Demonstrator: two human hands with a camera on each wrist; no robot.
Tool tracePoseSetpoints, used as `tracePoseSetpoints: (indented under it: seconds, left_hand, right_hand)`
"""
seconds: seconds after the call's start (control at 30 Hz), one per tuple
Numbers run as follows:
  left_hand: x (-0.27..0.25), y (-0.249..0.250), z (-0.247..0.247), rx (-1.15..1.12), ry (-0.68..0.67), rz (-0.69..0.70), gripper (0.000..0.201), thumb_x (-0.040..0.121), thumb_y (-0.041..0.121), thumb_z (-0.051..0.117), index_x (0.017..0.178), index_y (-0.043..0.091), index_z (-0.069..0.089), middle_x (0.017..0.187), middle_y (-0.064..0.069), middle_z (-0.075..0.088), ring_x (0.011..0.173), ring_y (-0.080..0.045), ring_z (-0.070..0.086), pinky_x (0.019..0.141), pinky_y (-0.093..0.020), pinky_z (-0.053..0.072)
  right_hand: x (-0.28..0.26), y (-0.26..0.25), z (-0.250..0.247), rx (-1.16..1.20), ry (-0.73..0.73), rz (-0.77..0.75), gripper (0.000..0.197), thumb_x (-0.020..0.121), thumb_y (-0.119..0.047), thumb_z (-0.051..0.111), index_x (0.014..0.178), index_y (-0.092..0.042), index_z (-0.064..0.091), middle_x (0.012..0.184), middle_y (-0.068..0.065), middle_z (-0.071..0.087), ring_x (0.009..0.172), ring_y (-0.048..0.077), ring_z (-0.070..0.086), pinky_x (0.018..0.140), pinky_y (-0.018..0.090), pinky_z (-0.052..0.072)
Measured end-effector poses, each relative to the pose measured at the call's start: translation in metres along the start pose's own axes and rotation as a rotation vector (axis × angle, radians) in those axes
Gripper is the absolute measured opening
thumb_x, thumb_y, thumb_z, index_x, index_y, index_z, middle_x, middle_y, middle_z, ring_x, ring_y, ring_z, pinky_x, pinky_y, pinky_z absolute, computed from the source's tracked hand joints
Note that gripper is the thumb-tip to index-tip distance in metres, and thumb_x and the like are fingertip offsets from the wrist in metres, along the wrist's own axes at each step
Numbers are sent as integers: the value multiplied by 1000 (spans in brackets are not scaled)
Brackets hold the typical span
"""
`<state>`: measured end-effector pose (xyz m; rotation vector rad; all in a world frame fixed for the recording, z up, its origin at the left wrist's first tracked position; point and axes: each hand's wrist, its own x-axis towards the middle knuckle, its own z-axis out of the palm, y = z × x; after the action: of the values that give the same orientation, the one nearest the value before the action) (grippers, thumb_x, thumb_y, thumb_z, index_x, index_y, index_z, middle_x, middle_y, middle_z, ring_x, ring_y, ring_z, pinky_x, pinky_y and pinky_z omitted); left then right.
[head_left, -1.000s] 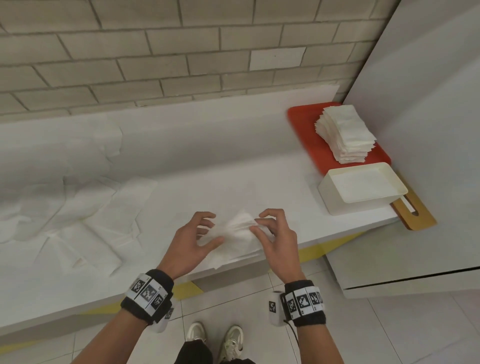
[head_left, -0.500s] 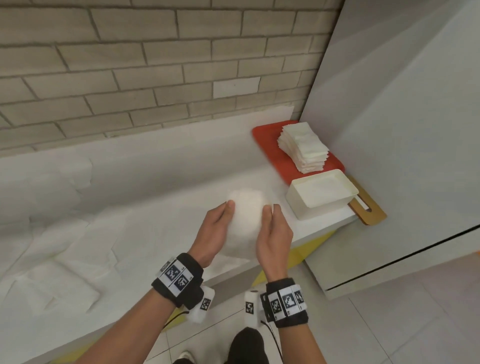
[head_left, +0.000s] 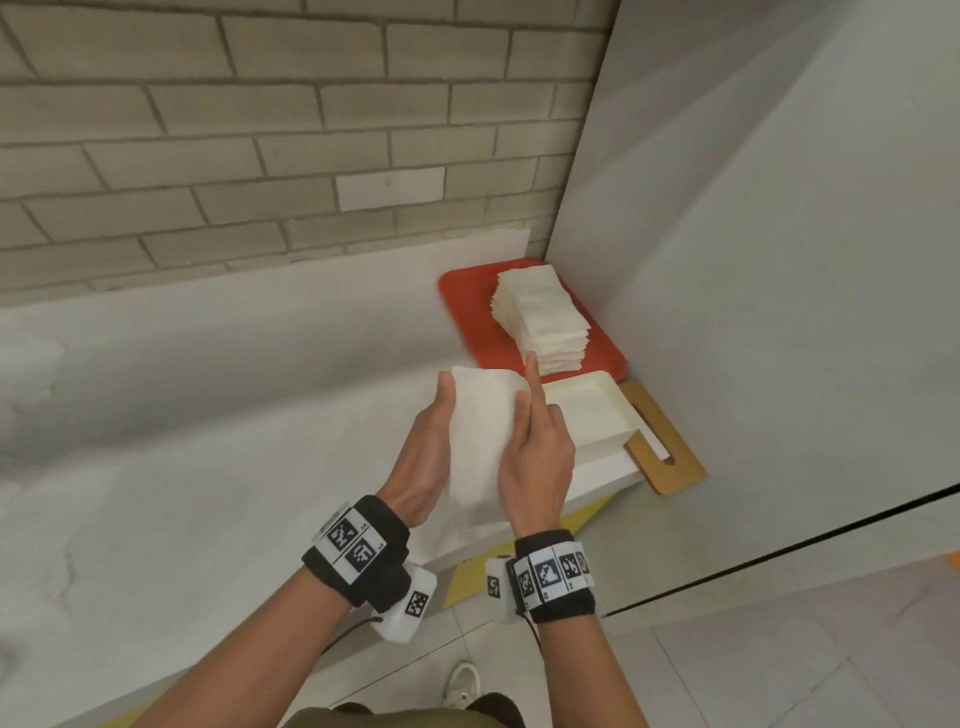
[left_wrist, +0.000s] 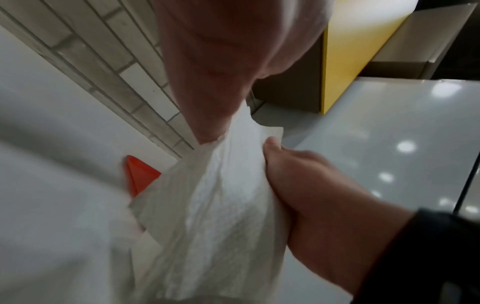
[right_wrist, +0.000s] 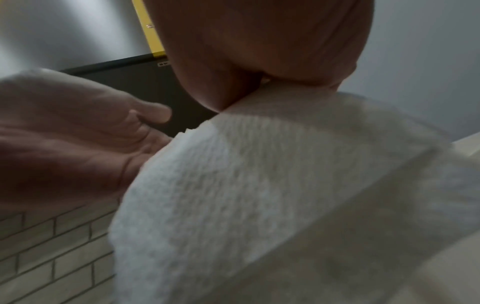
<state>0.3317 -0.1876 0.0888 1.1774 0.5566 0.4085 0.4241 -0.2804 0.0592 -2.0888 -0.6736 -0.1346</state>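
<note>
Head view: I am holding the folded napkin (head_left: 480, 431) above the near edge of the counter (head_left: 208, 493). My left hand (head_left: 421, 447) is gripping its left edge, and my right hand (head_left: 537, 447) is pinching its right edge, index finger straight. Its long axis is running near to far, toward the napkin stack (head_left: 540, 317) on the red tray (head_left: 462, 296), far-right and nearer my right hand. Left wrist view: my left thumb is pinching the napkin's top. Right wrist view: it is lying against my left palm.
</note>
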Motion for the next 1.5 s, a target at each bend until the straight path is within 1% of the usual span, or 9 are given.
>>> tracePoseSetpoints:
  seconds: [0.3,0.43,0.57,0.7,0.83,1.0,1.13,1.3,1.5]
  left_hand:
    - [52,-27,58,330,51,113,43,105,50,60,145,33,60,133,12,73,122,-13,71,108,-51,56]
    - [73,-26,69,166,162,119,32,113,30,54,143,23,63,131,5,76,121,-18,72,106,-49,57]
    - [93,-22,70,20,323,117,26,108,19,63,134,13,65,124,-1,78,116,-21,75,101,-50,60]
    - [105,-36,54,319,481,79,38,95,19,79,126,26,60,111,7,76,103,-14,73,91,-40,62]
    - [107,-66,48,579,322,51,66,93,13,76,142,40,41,95,2,77,83,-12,74,81,-35,63]
    - [121,-90,66,1142,112,74,59,95,21,63,146,40,40,104,0,65,102,-29,56,90,-41,42]
    - [126,-90,67,1378,133,90,37,93,30,69,129,26,62,125,-7,54,116,-31,48,91,-43,44]
    - [139,-85,77,1424,61,437,15,98,25,72,111,19,73,118,-4,53,106,-26,50,81,-43,52]
    - [156,-70,79,1581,-353,109,22,94,19,79,110,17,64,125,-2,60,118,-29,58,89,-44,52]
  right_hand:
    - [60,37,-28,190,-37,169,46,115,-56,25,160,-66,24,105,-6,66,99,13,62,90,39,51]
    - [73,56,-40,462,-343,271,83,102,-62,62,165,-60,7,143,-27,52,114,-2,60,103,30,50]
    - [84,108,-61,507,-580,375,86,80,-40,95,153,-37,49,138,-22,66,125,0,64,98,25,58]
    - [115,149,-71,530,-398,519,69,85,-22,93,143,-30,56,123,-6,77,110,8,75,93,33,62]
    - [144,164,-64,202,-284,379,55,92,-16,85,135,-31,55,104,-8,73,96,14,73,74,14,53]
    - [149,168,-53,-162,-326,188,45,101,-3,68,139,-15,46,109,22,71,93,39,70,73,36,53]
    - [147,165,-49,-406,-309,14,49,97,-2,72,140,-11,50,104,19,71,88,39,70,64,35,47]
    - [147,148,-39,-400,-395,-154,23,100,-21,71,123,-23,66,123,11,64,99,31,66,74,38,56]
    - [158,153,-18,-586,-767,61,49,94,-40,81,133,-29,54,138,9,49,127,31,56,104,41,51]
